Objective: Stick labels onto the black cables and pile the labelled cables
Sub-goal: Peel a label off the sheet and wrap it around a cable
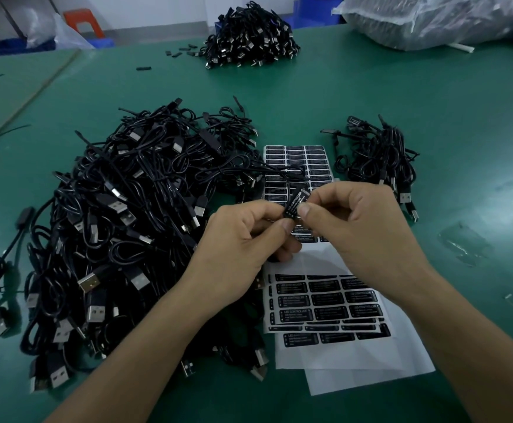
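The big heap of black cables point(121, 227) sprawls just left of the left hand point(246, 242), on the green table point(462, 148). Label sheets point(325, 300) lie beneath both hands, and a smaller cable pile point(377, 157) sits beyond the right hand point(365, 221). Between the 2 hands the label point(297, 201) slants on a cable's black block, its long axis rising away to the right. Each hand pinches it with thumb and forefinger, the other fingers curled.

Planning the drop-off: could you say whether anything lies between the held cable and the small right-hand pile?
Nothing visible does; only the label sheet and table lie between the cable, pinched by left hand and right hand, and the small pile.
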